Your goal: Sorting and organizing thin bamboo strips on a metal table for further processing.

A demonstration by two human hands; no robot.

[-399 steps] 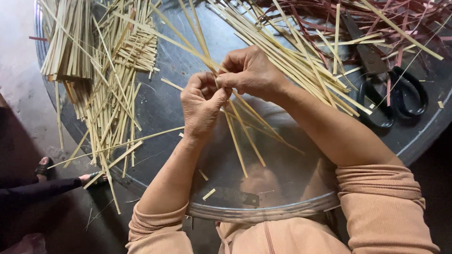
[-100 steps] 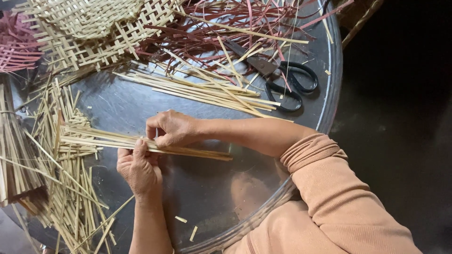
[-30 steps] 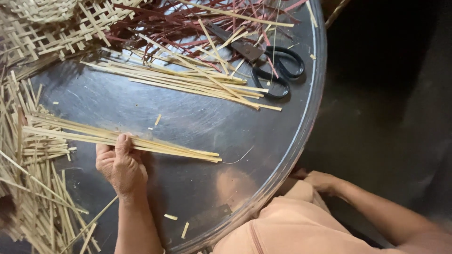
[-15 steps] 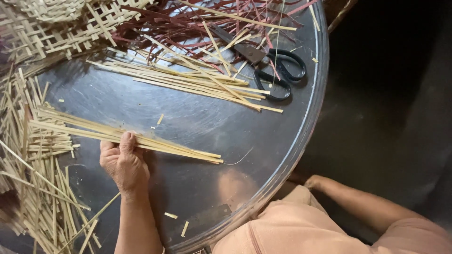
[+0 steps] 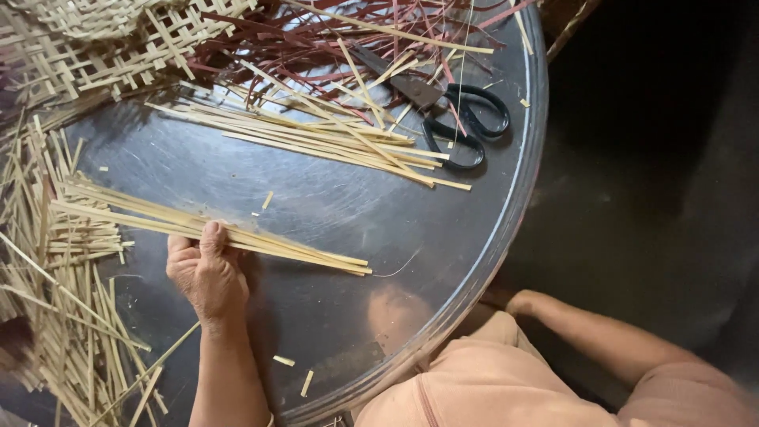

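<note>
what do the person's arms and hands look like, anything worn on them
Both hands are bare, with no gloves, and no rings or watch show. The left hand and its forearm are uncovered right down to the frame's bottom edge. The right hand is also bare, its forearm uncovered up to a peach-coloured sleeve pushed back near the elbow, matching the peach top.

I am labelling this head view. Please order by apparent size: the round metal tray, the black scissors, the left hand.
1. Round metal tray, by far the largest.
2. Left hand and black scissors look alike; the hand sits nearer the camera, so I leave them unranked.
</note>
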